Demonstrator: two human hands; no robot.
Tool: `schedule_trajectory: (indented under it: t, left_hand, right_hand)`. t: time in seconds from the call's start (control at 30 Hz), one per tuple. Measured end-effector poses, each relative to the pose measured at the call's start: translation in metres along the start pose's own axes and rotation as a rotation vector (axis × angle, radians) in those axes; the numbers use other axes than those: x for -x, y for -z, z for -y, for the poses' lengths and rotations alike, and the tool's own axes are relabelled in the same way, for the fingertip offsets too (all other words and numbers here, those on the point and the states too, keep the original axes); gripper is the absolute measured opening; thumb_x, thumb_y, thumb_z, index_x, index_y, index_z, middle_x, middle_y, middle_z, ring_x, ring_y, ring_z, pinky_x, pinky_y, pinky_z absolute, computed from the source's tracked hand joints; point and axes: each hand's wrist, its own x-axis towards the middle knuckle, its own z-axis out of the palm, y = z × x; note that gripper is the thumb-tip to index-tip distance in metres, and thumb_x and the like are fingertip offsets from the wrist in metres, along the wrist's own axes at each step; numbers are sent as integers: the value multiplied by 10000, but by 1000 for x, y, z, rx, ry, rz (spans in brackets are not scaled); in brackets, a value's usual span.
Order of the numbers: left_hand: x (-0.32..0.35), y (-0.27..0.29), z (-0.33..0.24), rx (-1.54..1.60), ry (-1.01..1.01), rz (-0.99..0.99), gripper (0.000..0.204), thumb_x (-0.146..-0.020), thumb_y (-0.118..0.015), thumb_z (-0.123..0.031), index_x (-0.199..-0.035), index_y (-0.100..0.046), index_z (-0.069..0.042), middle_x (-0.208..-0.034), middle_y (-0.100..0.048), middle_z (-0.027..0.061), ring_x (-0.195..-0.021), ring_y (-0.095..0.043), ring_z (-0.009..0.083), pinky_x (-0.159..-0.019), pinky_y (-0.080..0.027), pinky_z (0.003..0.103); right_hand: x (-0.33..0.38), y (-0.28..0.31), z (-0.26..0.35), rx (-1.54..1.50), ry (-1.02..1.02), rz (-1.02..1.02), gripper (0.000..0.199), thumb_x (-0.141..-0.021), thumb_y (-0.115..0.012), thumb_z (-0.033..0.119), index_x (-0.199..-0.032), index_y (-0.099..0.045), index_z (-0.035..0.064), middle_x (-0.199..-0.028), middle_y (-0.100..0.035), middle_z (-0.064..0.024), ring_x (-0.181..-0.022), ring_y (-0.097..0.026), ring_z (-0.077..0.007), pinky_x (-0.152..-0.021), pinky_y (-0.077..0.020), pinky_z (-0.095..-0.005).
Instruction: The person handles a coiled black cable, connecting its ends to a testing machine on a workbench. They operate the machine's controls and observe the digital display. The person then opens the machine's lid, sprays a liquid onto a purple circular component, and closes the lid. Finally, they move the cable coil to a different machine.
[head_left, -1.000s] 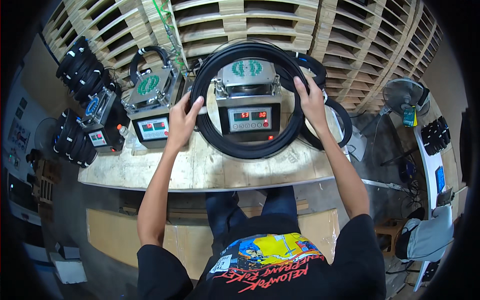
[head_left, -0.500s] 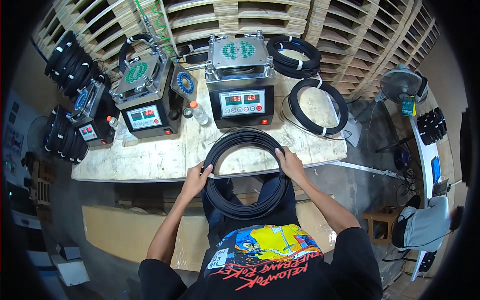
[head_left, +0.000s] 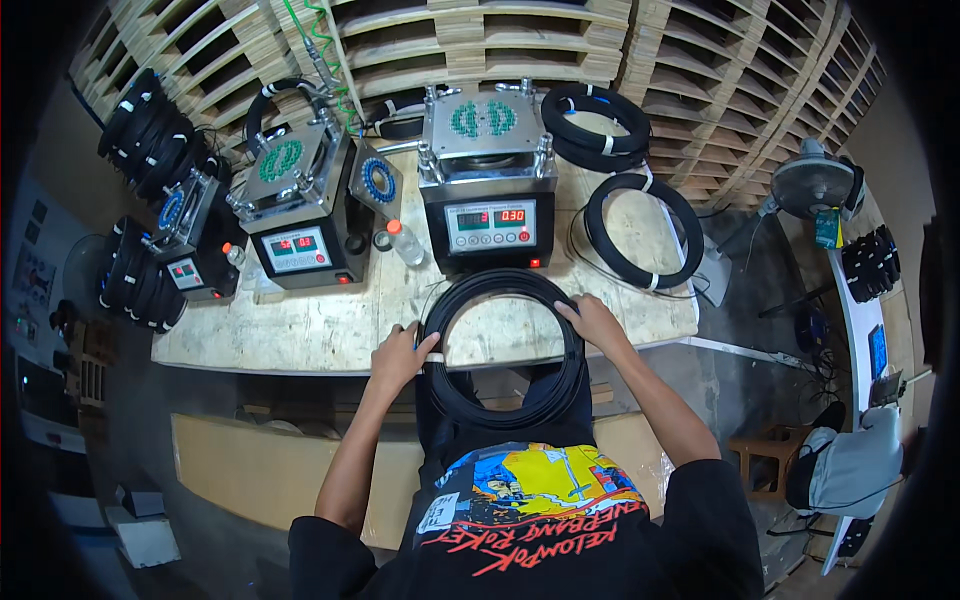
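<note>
A coil of thin black cable [head_left: 505, 414] is held between my two hands, its far part over the table and its near part over my lap. My left hand [head_left: 398, 357] grips the coil's left side, beside a small white band. On the right side, my right hand [head_left: 592, 325] is closed around the coil with the thumb on its inner edge. Just beyond the coil stands a black polishing machine [head_left: 487, 225] with a lit red display and a metal top plate set with green-ended pieces.
Two similar machines [head_left: 292, 230] stand farther left on the wooden table [head_left: 300, 335]. A clear bottle with an orange cap [head_left: 406, 246] is between machines. More black cable coils [head_left: 643, 230] lie at the right. A fan [head_left: 815, 180] and a seated person [head_left: 850, 460] are at far right.
The coil stays in both hands, and its near side has tipped slightly away from me. The middle machine's display readings have changed. The whole view has shifted a little.
</note>
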Motion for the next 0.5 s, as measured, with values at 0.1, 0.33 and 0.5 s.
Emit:
schedule_trajectory:
  t: [0.1, 0.33, 0.5]
  left_hand:
    - [-10, 16, 11, 14, 5, 20, 671, -990, -520, -613, -1350, -634, -58, -1247, -640, 273, -1120, -653, 454, -927, -533, 538]
    - [-90, 112, -32, 376, -319, -467, 385, -1019, -622, -325, -1265, -677, -35, -1080, -709, 207, -949, -697, 383, -834, -536, 452]
    - [-164, 163, -91, 569, -481, -654, 396, -1055, -563, -337, -1280, -660, -26, -978, -719, 215, -871, -709, 325, -809, -540, 412]
  right_hand:
    - [-14, 31, 7, 84, -65, 131, 526, -973, -629, 458, -895, -731, -53, -919, -697, -308, -902, -678, -479, -834, -533, -529]
    - [-132, 111, 39, -541, 33, -95, 303, -1053, -554, 232, -1059, -706, -30, -719, -667, -70, -601, -645, -120, -532, -512, -278]
    - [-238, 151, 86, -731, 55, -102, 365, -1049, -556, 297, -1133, -672, -39, -732, -680, -101, -502, -612, -130, -437, -481, -263]
